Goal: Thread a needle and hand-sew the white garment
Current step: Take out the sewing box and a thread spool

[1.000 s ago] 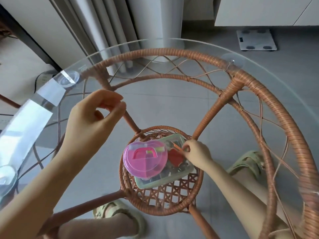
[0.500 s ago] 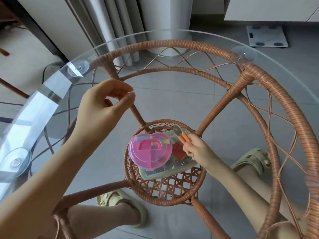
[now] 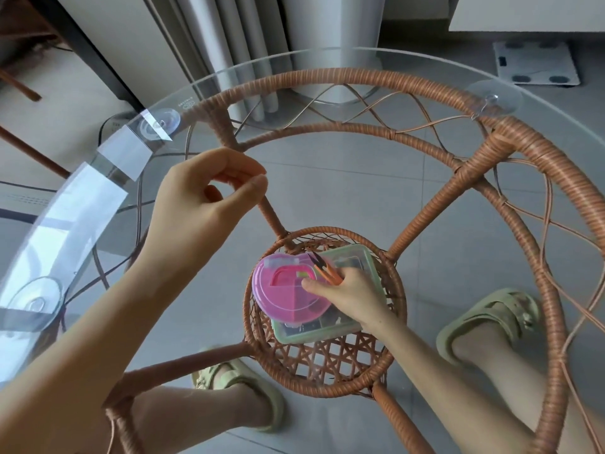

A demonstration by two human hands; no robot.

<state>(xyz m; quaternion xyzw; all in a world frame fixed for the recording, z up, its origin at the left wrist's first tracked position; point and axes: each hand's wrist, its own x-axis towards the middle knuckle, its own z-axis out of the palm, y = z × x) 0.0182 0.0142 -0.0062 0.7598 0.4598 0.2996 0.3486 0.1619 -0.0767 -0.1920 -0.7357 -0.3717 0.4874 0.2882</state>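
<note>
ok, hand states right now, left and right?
Left hand: thumb and forefinger pinched together; anything between them is too fine to see.
Right hand: closed on small orange-handled thread snips, down in the round rattan basket.

- Left hand (image 3: 203, 204) above glass worktop (image 3: 278, 70): thumb and forefinger pinched; contents too fine to tell.
- Right hand (image 3: 350, 298) in rattan basket (image 3: 327, 358) grips orange snips (image 3: 329, 271), thumb on pink box (image 3: 281, 299).

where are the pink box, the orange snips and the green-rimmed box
pink box (image 3: 278, 306), head view, middle of its lid
orange snips (image 3: 330, 273), head view, on the orange handle
green-rimmed box (image 3: 355, 262), head view, far corner of its clear lid
</note>
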